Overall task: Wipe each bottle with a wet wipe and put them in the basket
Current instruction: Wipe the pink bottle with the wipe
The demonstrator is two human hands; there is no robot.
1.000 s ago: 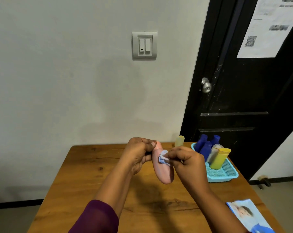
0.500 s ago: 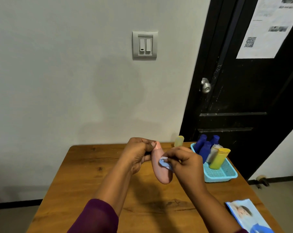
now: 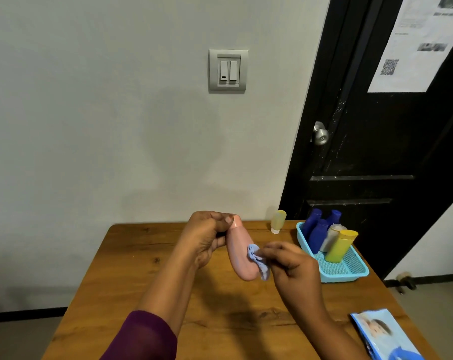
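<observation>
Wipe (image 3: 256,259) slid lower, right hand (image 3: 293,268) pinching it; left hand (image 3: 204,235) grips pink bottle (image 3: 239,253).

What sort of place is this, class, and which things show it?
Probably an ordinary indoor room, perhaps in a home: a wooden table stands by a plain wall with a light switch, beside a black door with a round knob.

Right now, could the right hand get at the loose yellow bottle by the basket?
Probably yes: bare table lies between the right hand and the yellow bottle, left of the basket, though that hand pinches the wipe.
</observation>
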